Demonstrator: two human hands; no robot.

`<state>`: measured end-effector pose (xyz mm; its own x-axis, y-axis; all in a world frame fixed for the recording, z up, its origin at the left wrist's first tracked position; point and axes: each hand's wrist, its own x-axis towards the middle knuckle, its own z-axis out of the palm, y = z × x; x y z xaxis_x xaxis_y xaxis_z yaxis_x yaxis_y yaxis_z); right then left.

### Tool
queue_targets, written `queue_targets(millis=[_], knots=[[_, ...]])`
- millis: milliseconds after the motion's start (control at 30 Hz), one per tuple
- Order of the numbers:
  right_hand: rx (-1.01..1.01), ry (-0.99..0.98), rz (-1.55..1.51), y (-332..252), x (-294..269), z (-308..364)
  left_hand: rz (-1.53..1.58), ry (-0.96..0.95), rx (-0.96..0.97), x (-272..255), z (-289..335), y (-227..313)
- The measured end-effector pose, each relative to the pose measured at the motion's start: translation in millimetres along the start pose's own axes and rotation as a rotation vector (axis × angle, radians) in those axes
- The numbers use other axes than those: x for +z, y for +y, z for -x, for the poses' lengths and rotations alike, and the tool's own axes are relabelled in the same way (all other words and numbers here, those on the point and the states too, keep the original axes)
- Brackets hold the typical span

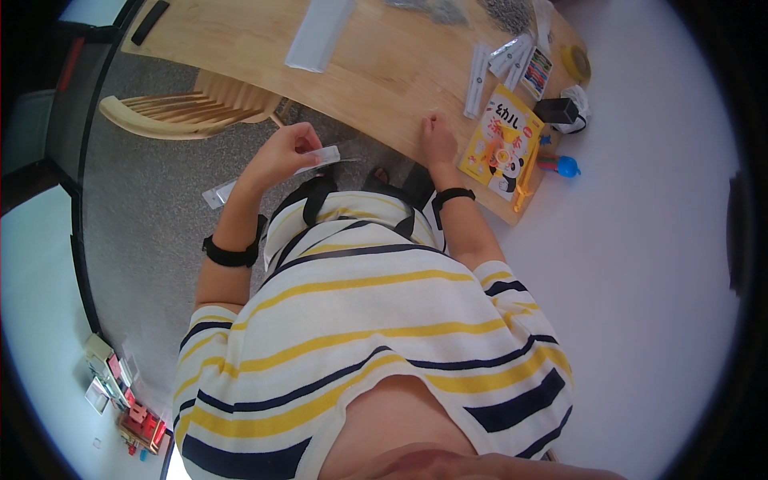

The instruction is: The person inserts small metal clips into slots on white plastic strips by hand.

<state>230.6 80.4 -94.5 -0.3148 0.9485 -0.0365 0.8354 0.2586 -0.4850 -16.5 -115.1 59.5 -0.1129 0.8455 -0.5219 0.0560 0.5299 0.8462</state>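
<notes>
My left hand [288,155] is closed round a long, slim white packet [326,155] in a see-through sleeve. It is held over the floor, off the table's front edge, and its far end sticks out past my left forearm. What lies inside the packet is too small to tell. My right hand [439,141] rests at the edge of the wooden table [384,88] with its fingers curled in, and nothing shows in it. Just right of it lies a yellow children's book [502,144] with a panda on the cover.
Similar slim white packets [478,80] lie behind the book, beside a box of coloured sticks [537,72]. A black box [556,110], a blue-capped bottle [566,166] and yellow tape [575,62] stand at the right. White sheets [320,36] lie farther back. A wooden chair [192,112] is at left.
</notes>
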Motion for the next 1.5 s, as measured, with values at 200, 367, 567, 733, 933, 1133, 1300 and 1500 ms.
queue_targets(millis=[200,367,567,733,933,1133,1300,1500], knots=[[0.049,0.031,-0.187,17.9,2.9,-7.1,0.009,0.003,0.007,-9.0,-0.1,-6.0],[0.125,-0.030,-0.511,45.6,4.7,-16.4,0.046,0.019,0.060,-10.1,-7.0,-1.7],[0.308,-0.037,-0.769,7.7,-19.5,-2.5,0.329,0.041,0.119,-1.5,-28.7,12.5],[0.501,-0.205,-0.849,27.3,-22.8,-21.1,0.259,0.056,0.201,7.9,-59.5,15.9],[0.023,0.032,-0.507,12.1,-32.2,-14.7,0.286,0.029,0.239,18.0,-61.8,34.3],[0.064,-0.123,-1.314,-143.4,-97.2,39.0,0.405,0.177,0.299,30.0,-68.9,42.8],[-0.043,0.054,-1.185,-164.3,-108.1,32.8,0.474,0.143,0.324,43.4,-58.4,70.5],[0.030,-0.014,-1.156,-168.7,-131.7,26.2,0.514,0.166,0.318,45.7,-47.8,78.1]])
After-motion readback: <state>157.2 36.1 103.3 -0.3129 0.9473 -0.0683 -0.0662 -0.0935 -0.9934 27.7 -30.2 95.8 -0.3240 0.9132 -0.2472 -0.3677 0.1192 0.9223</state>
